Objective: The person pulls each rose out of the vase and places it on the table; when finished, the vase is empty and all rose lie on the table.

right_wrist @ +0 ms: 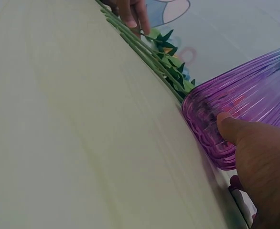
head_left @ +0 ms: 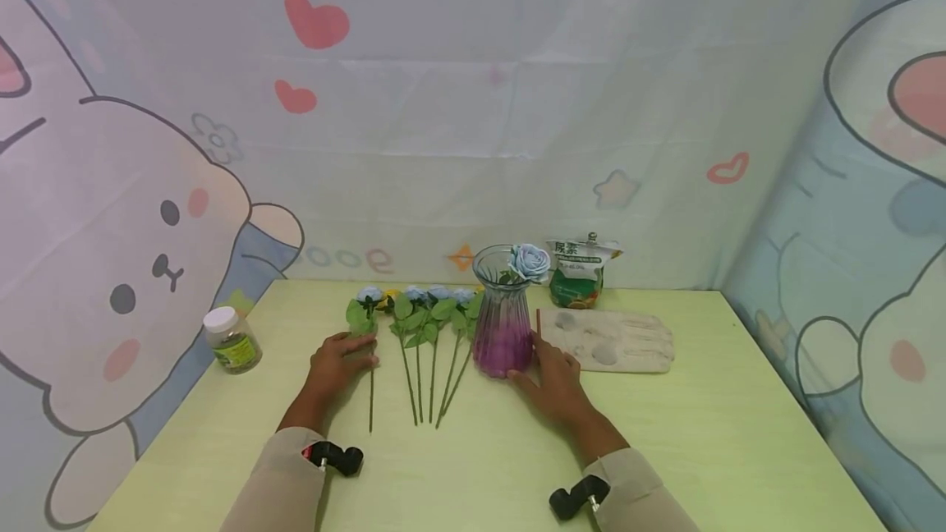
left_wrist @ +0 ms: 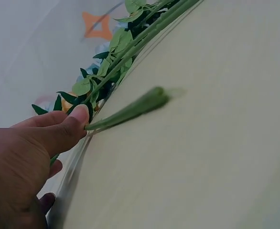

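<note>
My left hand [head_left: 337, 366] pinches the green stem [left_wrist: 130, 110] of the leftmost artificial blue rose [head_left: 369, 294] between thumb and fingers; its cut end points toward the front. My right hand [head_left: 556, 380] grips the lower part of a ribbed glass vase [head_left: 502, 331], clear above and purple below, with the thumb against its side in the right wrist view. The vase stands upright, and one light-blue rose [head_left: 530, 262] leans over its rim to the right. Between the hands lie several more blue roses [head_left: 439, 292] with leafy stems, side by side.
Yellow flowers [head_left: 388, 299] show behind the blue roses. A white-capped jar [head_left: 235, 343] stands at the table's left edge. Right of the vase lies a pale grey-white board-like piece [head_left: 628, 341], with a green and white bag [head_left: 579, 273] behind it. A printed cloth [head_left: 443, 146] hangs behind the table.
</note>
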Demonstrator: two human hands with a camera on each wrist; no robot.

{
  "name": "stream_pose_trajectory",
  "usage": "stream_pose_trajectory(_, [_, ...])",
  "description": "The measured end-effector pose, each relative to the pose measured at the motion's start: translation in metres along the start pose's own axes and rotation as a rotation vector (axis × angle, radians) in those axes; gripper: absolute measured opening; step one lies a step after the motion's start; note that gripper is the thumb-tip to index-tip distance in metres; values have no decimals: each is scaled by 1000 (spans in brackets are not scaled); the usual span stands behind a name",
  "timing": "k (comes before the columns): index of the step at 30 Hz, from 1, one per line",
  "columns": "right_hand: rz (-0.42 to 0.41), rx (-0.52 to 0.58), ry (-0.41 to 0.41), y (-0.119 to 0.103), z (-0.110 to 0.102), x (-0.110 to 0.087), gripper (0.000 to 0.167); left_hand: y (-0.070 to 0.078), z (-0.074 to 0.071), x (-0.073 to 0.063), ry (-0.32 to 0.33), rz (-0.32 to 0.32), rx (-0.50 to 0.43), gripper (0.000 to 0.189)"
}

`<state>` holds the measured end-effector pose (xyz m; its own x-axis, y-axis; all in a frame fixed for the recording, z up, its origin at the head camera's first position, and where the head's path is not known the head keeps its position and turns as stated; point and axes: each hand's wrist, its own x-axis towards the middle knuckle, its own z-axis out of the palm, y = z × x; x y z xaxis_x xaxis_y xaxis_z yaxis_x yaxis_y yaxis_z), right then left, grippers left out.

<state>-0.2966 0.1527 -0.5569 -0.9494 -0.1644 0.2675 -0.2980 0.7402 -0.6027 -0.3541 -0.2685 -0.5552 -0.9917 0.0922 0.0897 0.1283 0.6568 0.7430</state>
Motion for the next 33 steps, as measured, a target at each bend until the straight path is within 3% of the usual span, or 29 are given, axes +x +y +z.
stream_pose_trajectory(8, [-1, 2, 7, -2, -3, 2, 84, 2, 4, -1, 161, 127, 52, 50])
stream_pose_trajectory(19, [22, -3, -21, -1, -2, 1, 85, 12, 8, -6, 309, 162, 86, 29])
stream_pose_trajectory(27, [22, 6, -16, -1, -2, 1, 85, 39, 8, -13, 329, 248, -12, 51])
stream_pose_trajectory(33, [27, 11, -21, 1, 0, 1, 86, 58, 12, -15, 277, 234, -81, 56])
